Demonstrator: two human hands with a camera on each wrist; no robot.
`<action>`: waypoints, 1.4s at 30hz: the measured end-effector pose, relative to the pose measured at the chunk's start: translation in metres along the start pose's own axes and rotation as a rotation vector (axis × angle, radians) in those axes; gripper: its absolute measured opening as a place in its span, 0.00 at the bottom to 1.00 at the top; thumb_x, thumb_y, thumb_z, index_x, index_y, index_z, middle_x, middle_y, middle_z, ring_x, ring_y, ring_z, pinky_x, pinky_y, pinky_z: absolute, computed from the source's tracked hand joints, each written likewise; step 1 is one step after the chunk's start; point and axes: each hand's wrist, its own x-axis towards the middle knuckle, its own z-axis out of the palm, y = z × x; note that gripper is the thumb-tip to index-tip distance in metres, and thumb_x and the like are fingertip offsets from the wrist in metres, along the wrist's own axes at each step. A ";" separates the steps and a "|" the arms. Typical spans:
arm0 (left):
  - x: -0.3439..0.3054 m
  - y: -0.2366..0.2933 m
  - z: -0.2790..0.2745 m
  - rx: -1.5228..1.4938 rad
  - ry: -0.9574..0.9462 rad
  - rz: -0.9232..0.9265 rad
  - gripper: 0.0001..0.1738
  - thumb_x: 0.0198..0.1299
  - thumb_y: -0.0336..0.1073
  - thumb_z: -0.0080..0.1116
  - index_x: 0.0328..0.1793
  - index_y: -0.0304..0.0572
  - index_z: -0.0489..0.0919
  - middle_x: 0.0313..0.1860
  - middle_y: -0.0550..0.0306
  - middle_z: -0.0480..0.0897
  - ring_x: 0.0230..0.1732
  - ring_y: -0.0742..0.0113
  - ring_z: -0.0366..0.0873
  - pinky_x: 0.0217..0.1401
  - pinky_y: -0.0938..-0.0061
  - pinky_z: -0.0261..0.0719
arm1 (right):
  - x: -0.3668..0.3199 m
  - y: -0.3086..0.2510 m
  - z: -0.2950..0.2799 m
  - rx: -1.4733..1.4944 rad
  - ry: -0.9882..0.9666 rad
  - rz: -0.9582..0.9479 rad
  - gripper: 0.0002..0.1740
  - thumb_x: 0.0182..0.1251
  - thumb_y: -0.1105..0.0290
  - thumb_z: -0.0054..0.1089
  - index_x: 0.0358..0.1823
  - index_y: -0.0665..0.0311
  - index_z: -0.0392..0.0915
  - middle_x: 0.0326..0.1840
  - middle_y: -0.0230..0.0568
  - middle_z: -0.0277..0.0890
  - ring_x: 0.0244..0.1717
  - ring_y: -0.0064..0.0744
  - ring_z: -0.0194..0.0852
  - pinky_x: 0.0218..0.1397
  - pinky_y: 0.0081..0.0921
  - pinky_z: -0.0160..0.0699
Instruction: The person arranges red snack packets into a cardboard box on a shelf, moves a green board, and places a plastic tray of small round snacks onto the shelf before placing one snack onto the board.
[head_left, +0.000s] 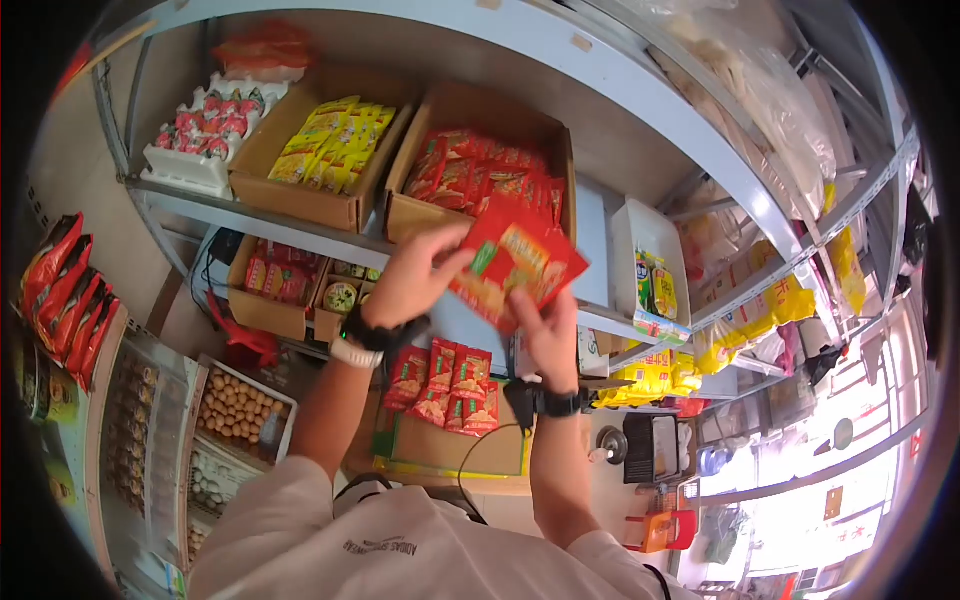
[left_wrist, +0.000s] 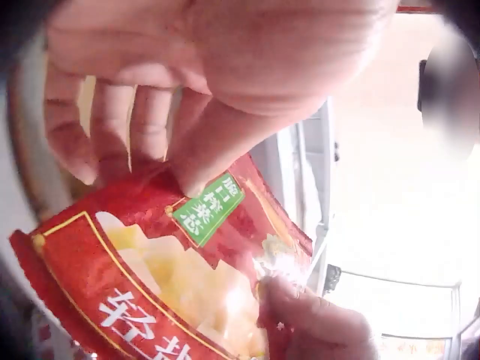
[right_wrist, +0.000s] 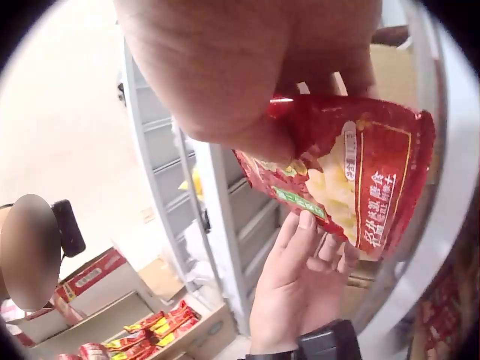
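A red foil food packet (head_left: 520, 262) with a green label is held up between both hands, in front of the shelf. My left hand (head_left: 420, 272) pinches its left edge, thumb on the printed face beside the green label, as the left wrist view shows. From the lower right, my right hand (head_left: 548, 340) pinches the packet with the thumb on its front. Behind it, an open cardboard box (head_left: 400, 205) on the shelf holds many similar red packets (head_left: 465, 165). Below the hands, several more red packets (head_left: 445, 385) lie on a cardboard carton (head_left: 450, 450).
Left of the red box stands a carton of yellow packets (head_left: 335, 140), then a white foam tray (head_left: 190, 172). A white bin (head_left: 650, 270) sits to the right. The metal shelf edge (head_left: 270, 222) runs in front. Crates of eggs (head_left: 235, 408) stand low at left.
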 end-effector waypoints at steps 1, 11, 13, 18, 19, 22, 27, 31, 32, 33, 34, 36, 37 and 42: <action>0.017 -0.015 -0.002 0.025 0.054 0.032 0.16 0.56 0.30 0.59 0.50 0.30 0.75 0.38 0.44 0.82 0.38 0.59 0.81 0.40 0.72 0.76 | 0.017 -0.007 0.006 -0.004 0.017 -0.058 0.19 0.63 0.78 0.54 0.56 0.69 0.65 0.49 0.38 0.74 0.48 0.23 0.72 0.50 0.22 0.73; 0.123 -0.107 -0.025 0.373 -0.164 -0.094 0.17 0.57 0.30 0.55 0.53 0.32 0.75 0.39 0.44 0.82 0.39 0.57 0.80 0.43 0.69 0.76 | 0.146 0.052 0.034 -0.373 0.126 -0.075 0.18 0.59 0.69 0.58 0.48 0.70 0.69 0.40 0.52 0.78 0.42 0.38 0.79 0.46 0.33 0.76; 0.127 -0.108 -0.025 0.377 -0.103 -0.027 0.18 0.56 0.30 0.55 0.53 0.33 0.75 0.39 0.43 0.81 0.40 0.57 0.80 0.45 0.68 0.76 | 0.153 0.055 0.038 -0.408 0.138 -0.211 0.19 0.57 0.69 0.59 0.48 0.71 0.68 0.40 0.53 0.78 0.42 0.41 0.80 0.46 0.34 0.75; 0.120 -0.113 -0.023 0.529 -0.012 0.071 0.17 0.51 0.31 0.59 0.48 0.35 0.78 0.44 0.44 0.79 0.48 0.50 0.77 0.51 0.65 0.74 | 0.149 0.061 0.040 -0.369 0.171 -0.171 0.25 0.56 0.69 0.61 0.52 0.72 0.64 0.37 0.56 0.78 0.41 0.46 0.80 0.47 0.34 0.75; 0.122 -0.119 -0.022 0.508 -0.001 0.076 0.16 0.50 0.32 0.60 0.47 0.35 0.79 0.45 0.44 0.79 0.49 0.50 0.76 0.52 0.65 0.74 | 0.146 0.052 0.047 -0.442 0.224 -0.156 0.25 0.55 0.69 0.61 0.53 0.72 0.64 0.37 0.57 0.78 0.40 0.47 0.80 0.47 0.35 0.75; 0.123 -0.122 -0.021 0.460 -0.001 0.057 0.17 0.49 0.34 0.61 0.46 0.35 0.79 0.47 0.44 0.79 0.49 0.48 0.76 0.53 0.64 0.73 | 0.147 0.051 0.054 -0.616 0.291 -0.134 0.26 0.56 0.67 0.61 0.53 0.71 0.65 0.37 0.58 0.78 0.40 0.49 0.79 0.47 0.37 0.75; 0.122 -0.125 -0.020 0.480 -0.010 -0.021 0.17 0.50 0.36 0.59 0.46 0.35 0.79 0.42 0.43 0.81 0.46 0.48 0.77 0.52 0.63 0.73 | 0.155 0.056 0.061 -0.827 0.107 -0.099 0.20 0.60 0.57 0.55 0.47 0.65 0.76 0.41 0.55 0.79 0.45 0.53 0.77 0.49 0.40 0.73; 0.119 -0.122 -0.019 0.490 -0.007 -0.025 0.16 0.52 0.37 0.56 0.45 0.37 0.80 0.42 0.45 0.81 0.47 0.47 0.76 0.53 0.62 0.73 | 0.155 0.062 0.062 -0.810 0.109 -0.170 0.21 0.62 0.56 0.51 0.50 0.63 0.75 0.42 0.52 0.79 0.46 0.52 0.77 0.50 0.41 0.73; 0.117 -0.120 -0.018 0.503 -0.001 -0.002 0.16 0.52 0.37 0.56 0.46 0.38 0.79 0.43 0.45 0.81 0.49 0.47 0.76 0.54 0.61 0.72 | 0.151 0.059 0.064 -0.827 0.112 -0.145 0.21 0.62 0.56 0.51 0.50 0.63 0.75 0.42 0.52 0.79 0.46 0.52 0.77 0.50 0.41 0.73; 0.117 -0.121 -0.018 0.517 0.006 0.019 0.17 0.52 0.37 0.56 0.47 0.38 0.79 0.44 0.45 0.80 0.50 0.48 0.75 0.55 0.61 0.71 | 0.149 0.057 0.065 -0.842 0.113 -0.121 0.21 0.63 0.56 0.50 0.50 0.62 0.75 0.42 0.51 0.79 0.46 0.52 0.76 0.50 0.41 0.72; 0.117 -0.123 -0.018 0.536 0.016 0.043 0.17 0.52 0.37 0.55 0.47 0.39 0.79 0.45 0.45 0.80 0.51 0.48 0.74 0.56 0.61 0.71 | 0.149 0.056 0.066 -0.853 0.114 -0.101 0.20 0.63 0.56 0.50 0.50 0.62 0.75 0.42 0.51 0.79 0.47 0.52 0.76 0.50 0.41 0.72; 0.114 -0.126 -0.019 0.543 0.063 0.037 0.18 0.53 0.36 0.53 0.50 0.38 0.77 0.48 0.43 0.79 0.53 0.47 0.73 0.57 0.60 0.70 | 0.151 0.055 0.064 -0.862 0.015 -0.074 0.20 0.63 0.57 0.49 0.51 0.61 0.74 0.43 0.52 0.78 0.48 0.54 0.75 0.50 0.41 0.72; 0.115 -0.127 -0.018 0.546 0.081 0.042 0.18 0.54 0.35 0.52 0.51 0.38 0.77 0.49 0.43 0.78 0.54 0.47 0.72 0.58 0.60 0.69 | 0.152 0.055 0.062 -0.865 -0.025 -0.061 0.19 0.63 0.57 0.49 0.51 0.60 0.74 0.43 0.53 0.78 0.48 0.54 0.74 0.51 0.41 0.71; 0.119 -0.124 -0.019 0.485 0.022 -0.023 0.19 0.56 0.32 0.47 0.54 0.36 0.75 0.52 0.39 0.76 0.59 0.45 0.69 0.63 0.61 0.65 | 0.159 0.052 0.057 -0.741 -0.339 -0.038 0.19 0.61 0.63 0.48 0.53 0.60 0.71 0.45 0.56 0.76 0.50 0.57 0.71 0.53 0.42 0.70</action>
